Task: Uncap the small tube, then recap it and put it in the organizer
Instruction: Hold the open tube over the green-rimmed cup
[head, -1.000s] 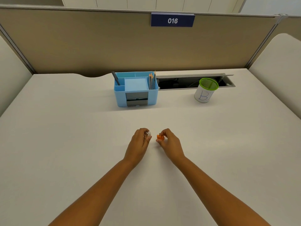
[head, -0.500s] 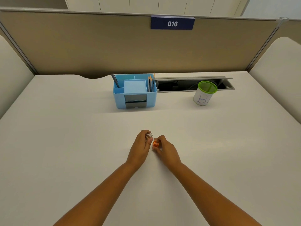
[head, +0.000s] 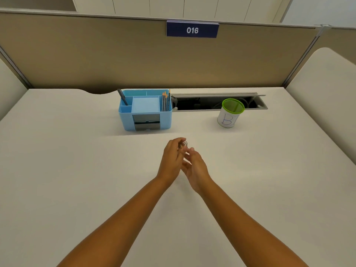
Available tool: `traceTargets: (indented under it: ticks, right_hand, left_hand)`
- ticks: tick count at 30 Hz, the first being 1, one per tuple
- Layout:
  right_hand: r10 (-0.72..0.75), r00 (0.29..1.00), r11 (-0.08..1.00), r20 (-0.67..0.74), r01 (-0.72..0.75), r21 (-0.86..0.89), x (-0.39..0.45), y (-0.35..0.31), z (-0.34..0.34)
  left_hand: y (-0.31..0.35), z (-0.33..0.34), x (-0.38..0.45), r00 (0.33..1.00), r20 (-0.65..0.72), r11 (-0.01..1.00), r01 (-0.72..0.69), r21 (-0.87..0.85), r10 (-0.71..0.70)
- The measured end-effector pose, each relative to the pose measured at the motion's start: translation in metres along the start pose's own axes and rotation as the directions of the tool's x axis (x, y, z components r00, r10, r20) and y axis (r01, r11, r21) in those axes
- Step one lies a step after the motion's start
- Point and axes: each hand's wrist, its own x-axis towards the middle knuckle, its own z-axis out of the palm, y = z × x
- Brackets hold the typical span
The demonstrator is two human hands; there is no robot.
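Observation:
My left hand point(head: 170, 158) pinches the small clear tube point(head: 184, 144) a little above the desk, in front of the blue organizer point(head: 126, 120). My right hand point(head: 195, 167) is pressed against the left, its thumb tip touching the tube and its fingers loosely spread. The orange cap is out of sight between the hands, so I cannot tell whether it sits on the tube or in my right fingers. The organizer holds a pen, several pencils and a pale blue note block.
A white cup with a green rim point(head: 230, 114) stands right of the organizer. Behind it lies an open cable slot point(head: 215, 103) in the desk. A beige partition point(head: 134, 60) closes the back, and padded panels flank both sides.
My right hand brought the orange cap leftward to the tube, and the cap is now hidden. Both hands moved closer to the organizer.

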Motion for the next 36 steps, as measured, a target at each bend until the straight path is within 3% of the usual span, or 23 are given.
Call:
traceTargets:
  ticks: [2,4,11,15,24,28,32,36]
  right_hand:
    - [0.127,0.988,0.946,0.092,-0.149,0.288,-0.002,-0.008,-0.009]
    - [0.202,0.961,0.801,0.188,-0.273,0.533,-0.003,-0.019,-0.018]
    - [0.22,0.946,0.523,0.239,-0.322,0.79,-0.001,-0.029,-0.028]
    - [0.226,0.972,0.631,0.058,-0.191,0.752,0.01,-0.044,-0.041]
    - [0.067,0.981,0.604,-0.182,0.105,0.79,0.055,-0.113,-0.073]
    - [-0.104,0.94,0.699,-0.325,0.302,0.648,0.078,-0.146,-0.082]
    - [-0.134,0.909,0.671,-0.394,0.376,0.639,0.095,-0.175,-0.095]
    - [-0.167,0.859,0.766,-0.485,0.422,0.484,0.118,-0.182,-0.105]
  left_hand:
    - [0.005,0.011,0.002,1.0,0.0,1.0,-0.016,0.002,0.016]
    - [0.007,0.022,0.001,0.999,-0.013,0.999,-0.038,0.001,0.038]
    - [0.004,0.052,0.001,0.996,-0.056,0.997,-0.063,0.054,0.066]
    - [-0.006,0.054,0.006,0.997,0.012,0.983,-0.076,0.169,0.075]
    - [-0.045,0.005,-0.02,0.99,-0.126,0.976,0.084,0.2,-0.059]
    - [-0.061,-0.014,-0.03,0.979,-0.182,0.964,0.132,0.229,-0.091]
    - [-0.076,-0.023,-0.044,0.977,-0.152,0.948,0.186,0.259,-0.15]
    - [-0.087,-0.025,-0.052,0.977,-0.136,0.925,0.203,0.323,-0.167]
